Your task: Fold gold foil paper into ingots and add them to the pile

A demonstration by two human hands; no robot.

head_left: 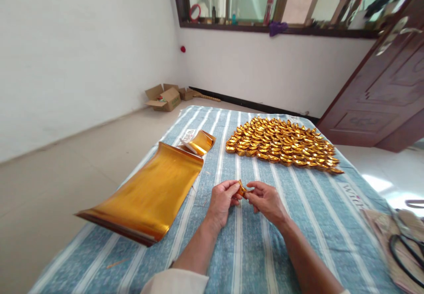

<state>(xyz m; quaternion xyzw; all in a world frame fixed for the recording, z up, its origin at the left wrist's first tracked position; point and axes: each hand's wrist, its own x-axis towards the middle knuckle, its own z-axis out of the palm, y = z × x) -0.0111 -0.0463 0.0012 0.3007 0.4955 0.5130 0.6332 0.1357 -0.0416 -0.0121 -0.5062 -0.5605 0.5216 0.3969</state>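
My left hand (222,200) and my right hand (266,201) meet over the striped cloth (251,241), both pinching a small folded piece of gold paper (242,190) between the fingertips. A stack of gold foil sheets (149,192) lies to the left of my left hand, its near edge curling up. A smaller folded gold sheet (200,141) lies just beyond it. Many folded gold paper ingots (283,143) are laid in close rows on the far right part of the cloth.
The cloth covers a flat surface whose left edge drops to a tiled floor. Open cardboard boxes (164,97) stand by the far wall. A dark wooden door (384,91) is at the right. Black scissors (406,252) lie at the right edge.
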